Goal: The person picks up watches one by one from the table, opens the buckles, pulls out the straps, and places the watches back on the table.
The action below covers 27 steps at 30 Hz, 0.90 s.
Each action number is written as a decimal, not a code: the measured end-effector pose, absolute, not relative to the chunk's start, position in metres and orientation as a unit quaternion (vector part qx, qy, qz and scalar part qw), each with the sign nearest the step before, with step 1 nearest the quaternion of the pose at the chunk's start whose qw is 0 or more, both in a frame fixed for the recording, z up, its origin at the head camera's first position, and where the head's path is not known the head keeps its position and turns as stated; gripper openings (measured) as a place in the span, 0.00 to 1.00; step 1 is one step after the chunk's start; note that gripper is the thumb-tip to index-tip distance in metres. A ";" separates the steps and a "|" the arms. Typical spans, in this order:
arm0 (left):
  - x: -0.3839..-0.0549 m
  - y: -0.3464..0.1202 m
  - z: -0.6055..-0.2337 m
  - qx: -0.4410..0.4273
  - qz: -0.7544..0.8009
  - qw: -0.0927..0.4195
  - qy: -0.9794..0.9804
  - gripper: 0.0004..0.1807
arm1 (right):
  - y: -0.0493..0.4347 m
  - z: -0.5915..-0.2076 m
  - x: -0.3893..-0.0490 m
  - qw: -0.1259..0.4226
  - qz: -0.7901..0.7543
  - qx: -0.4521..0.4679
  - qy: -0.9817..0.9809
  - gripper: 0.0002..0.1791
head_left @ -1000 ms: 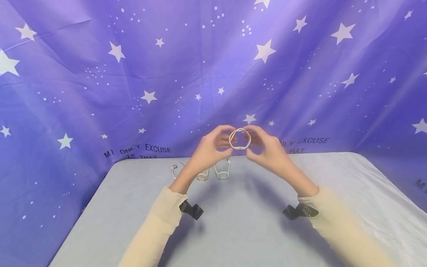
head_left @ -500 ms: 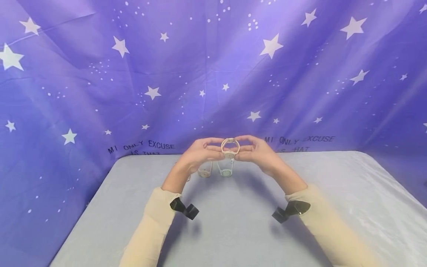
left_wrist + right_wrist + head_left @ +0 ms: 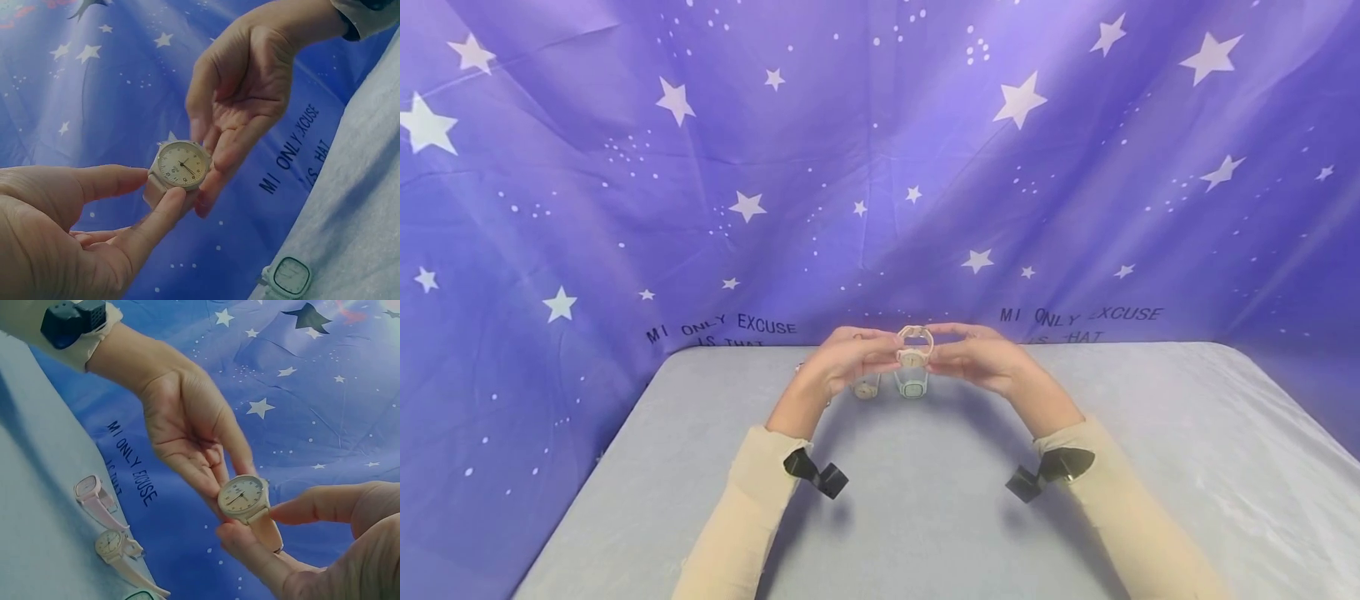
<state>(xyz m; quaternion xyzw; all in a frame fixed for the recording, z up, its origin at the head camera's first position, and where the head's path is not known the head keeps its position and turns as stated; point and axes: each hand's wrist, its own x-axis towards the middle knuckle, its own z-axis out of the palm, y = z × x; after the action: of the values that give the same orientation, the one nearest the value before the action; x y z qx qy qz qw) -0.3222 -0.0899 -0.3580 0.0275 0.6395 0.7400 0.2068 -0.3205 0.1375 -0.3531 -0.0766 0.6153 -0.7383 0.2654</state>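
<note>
A cream wristwatch (image 3: 913, 358) with a round dial is held up between both hands near the table's far edge, its strap looped above the dial in the head view. My left hand (image 3: 846, 358) pinches one side with thumb and fingers; my right hand (image 3: 981, 358) pinches the other. In the left wrist view the watch dial (image 3: 182, 165) faces the camera, hands and numerals showing. Behind it on the table lie a pale green watch (image 3: 913, 389) with a squarish face and another round-faced beige watch (image 3: 865, 390).
A pink watch (image 3: 90, 487) with a squarish face stands beside the round beige watch (image 3: 109, 542) in the right wrist view. Pale grey cloth covers the table (image 3: 925, 517). A purple star-printed curtain (image 3: 820, 167) hangs right behind the table.
Both hands have come lower and slightly left with the watch. Its dial has tilted into the head camera's view, and the fingers have closed in nearer to it.
</note>
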 end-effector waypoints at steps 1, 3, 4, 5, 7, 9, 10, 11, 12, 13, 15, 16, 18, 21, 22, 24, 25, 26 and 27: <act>-0.322 -0.090 -0.359 0.026 0.740 0.207 0.639 0.21 | 0.138 -0.353 -0.320 0.265 -0.737 -0.076 0.617 0.37; -0.323 -0.089 -0.361 0.026 0.740 0.209 0.639 0.21 | 0.138 -0.354 -0.320 0.265 -0.734 -0.074 0.621 0.36; -0.323 -0.089 -0.362 0.030 0.739 0.210 0.639 0.21 | 0.139 -0.353 -0.319 0.265 -0.733 -0.075 0.623 0.36; -0.323 -0.089 -0.363 0.032 0.739 0.210 0.640 0.21 | 0.139 -0.353 -0.319 0.265 -0.731 -0.073 0.625 0.35; -0.323 -0.089 -0.363 0.039 0.738 0.212 0.639 0.22 | 0.139 -0.352 -0.318 0.263 -0.729 -0.070 0.628 0.35; -0.323 -0.089 -0.363 0.048 0.735 0.210 0.643 0.23 | 0.138 -0.351 -0.318 0.262 -0.730 -0.068 0.627 0.33; -0.322 -0.089 -0.363 0.052 0.734 0.209 0.644 0.23 | 0.138 -0.352 -0.318 0.262 -0.731 -0.067 0.627 0.33; -0.322 -0.089 -0.362 0.055 0.733 0.208 0.645 0.22 | 0.138 -0.352 -0.318 0.262 -0.731 -0.068 0.627 0.32; -0.321 -0.089 -0.363 0.059 0.732 0.208 0.646 0.22 | 0.138 -0.353 -0.318 0.262 -0.730 -0.069 0.627 0.31; -0.321 -0.089 -0.362 0.065 0.731 0.207 0.647 0.22 | 0.137 -0.353 -0.318 0.263 -0.729 -0.072 0.627 0.30; -0.320 -0.090 -0.362 0.069 0.734 0.207 0.643 0.22 | 0.136 -0.353 -0.318 0.263 -0.727 -0.079 0.630 0.29; -0.320 -0.090 -0.362 0.072 0.736 0.209 0.640 0.22 | 0.136 -0.354 -0.318 0.263 -0.728 -0.079 0.628 0.29; -0.318 -0.091 -0.361 0.078 0.737 0.211 0.637 0.24 | 0.135 -0.355 -0.318 0.262 -0.727 -0.084 0.629 0.28; -0.318 -0.092 -0.361 0.089 0.735 0.213 0.638 0.26 | 0.134 -0.356 -0.316 0.255 -0.730 -0.088 0.628 0.28; -0.317 -0.093 -0.360 0.090 0.732 0.210 0.642 0.26 | 0.134 -0.356 -0.316 0.253 -0.729 -0.090 0.630 0.28; -0.317 -0.093 -0.358 0.094 0.728 0.206 0.647 0.26 | 0.135 -0.355 -0.315 0.245 -0.725 -0.097 0.636 0.29; -0.317 -0.094 -0.357 0.092 0.726 0.203 0.650 0.26 | 0.135 -0.353 -0.314 0.241 -0.723 -0.099 0.640 0.28; -0.316 -0.094 -0.356 0.091 0.724 0.201 0.653 0.26 | 0.136 -0.352 -0.313 0.237 -0.719 -0.103 0.645 0.28; -0.316 -0.095 -0.354 0.091 0.723 0.199 0.656 0.25 | 0.136 -0.351 -0.312 0.234 -0.716 -0.107 0.649 0.28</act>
<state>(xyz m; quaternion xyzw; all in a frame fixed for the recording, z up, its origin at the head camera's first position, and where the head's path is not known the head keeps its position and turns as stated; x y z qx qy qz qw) -0.3162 -0.0950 -0.3544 0.0907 0.6558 0.7227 0.1985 -0.3121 0.1364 -0.3509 -0.1072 0.6486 -0.7165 0.2335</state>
